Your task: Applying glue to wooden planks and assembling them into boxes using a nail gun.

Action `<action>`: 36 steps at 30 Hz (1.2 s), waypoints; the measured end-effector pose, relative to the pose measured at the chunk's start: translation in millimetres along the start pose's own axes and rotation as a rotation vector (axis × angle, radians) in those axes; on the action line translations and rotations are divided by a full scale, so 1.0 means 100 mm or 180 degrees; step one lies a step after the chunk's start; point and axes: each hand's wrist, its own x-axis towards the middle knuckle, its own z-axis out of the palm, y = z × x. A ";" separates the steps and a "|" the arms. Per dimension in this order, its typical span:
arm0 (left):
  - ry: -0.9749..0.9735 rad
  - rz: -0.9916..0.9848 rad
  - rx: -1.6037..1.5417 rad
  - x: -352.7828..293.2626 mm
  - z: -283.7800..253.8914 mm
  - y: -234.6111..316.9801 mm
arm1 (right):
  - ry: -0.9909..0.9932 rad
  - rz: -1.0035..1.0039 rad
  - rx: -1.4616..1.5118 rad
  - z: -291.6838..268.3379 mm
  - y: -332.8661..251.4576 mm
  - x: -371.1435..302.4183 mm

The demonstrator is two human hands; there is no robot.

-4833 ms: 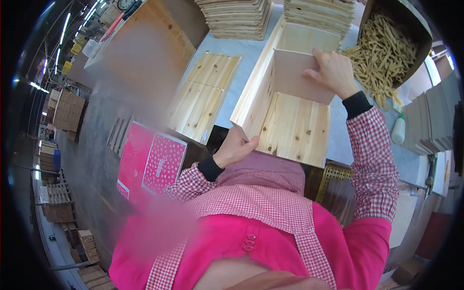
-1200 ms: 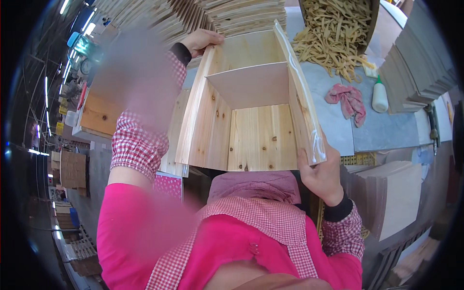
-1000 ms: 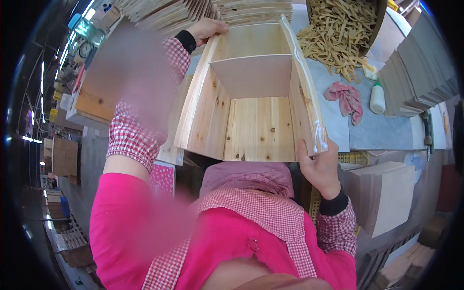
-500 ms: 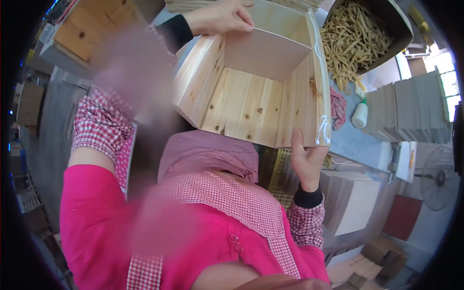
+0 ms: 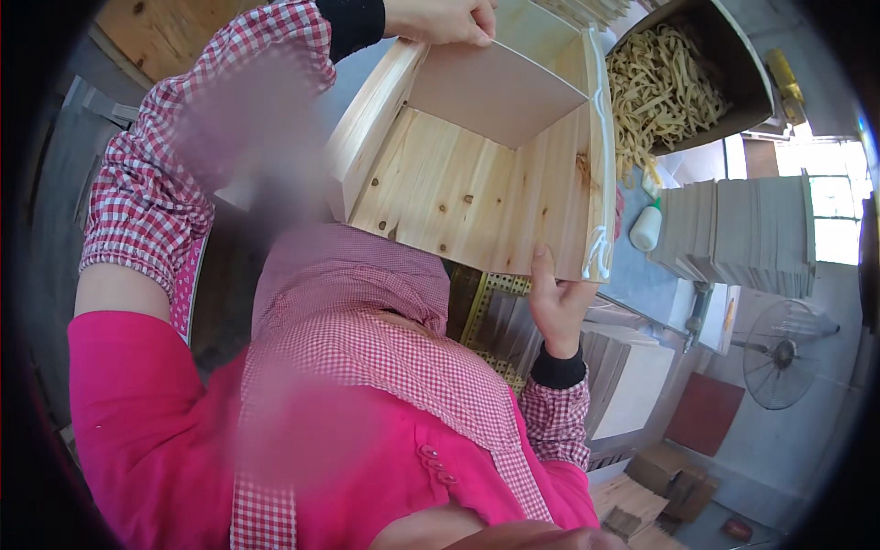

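Sliding leftward in view, the blue-grey surface [image 5: 632,266]. Over its near edge, the open wooden box [image 5: 431,174], mouth up, more slanted in view than a second ago. And the big change: a right wall [image 5: 561,170] up on a side quite bare a few seconds ago! Facing it, the left wall [image 5: 371,128]; by the look of things, both long sides closed now, and a good stride forward for the build.

Across the middle, the pale divider [image 5: 495,87], upright from wall to wall; stuck fast or merely slotted, impossible to tell. Up top, the left hand [image 5: 445,20], over from the left wall's far end to the divider's upper edge, fingers pinching tight. Down at the near corner, the right hand [image 5: 559,302], same spot as before, thumb against the right wall, other fingers mostly hidden, apparently gripping.

Off to the right, a green-capped white bottle [image 5: 646,228], untouched. Finest of all, a white bead [image 5: 600,243] along the right wall's top edge, probably wet glue, so a reason for careful fingers.
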 end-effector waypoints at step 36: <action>-0.0948 -0.1386 -0.0359 1.78 0.14 -1.36 | -0.0913 0.1212 0.0734 0.07 0.76 2.70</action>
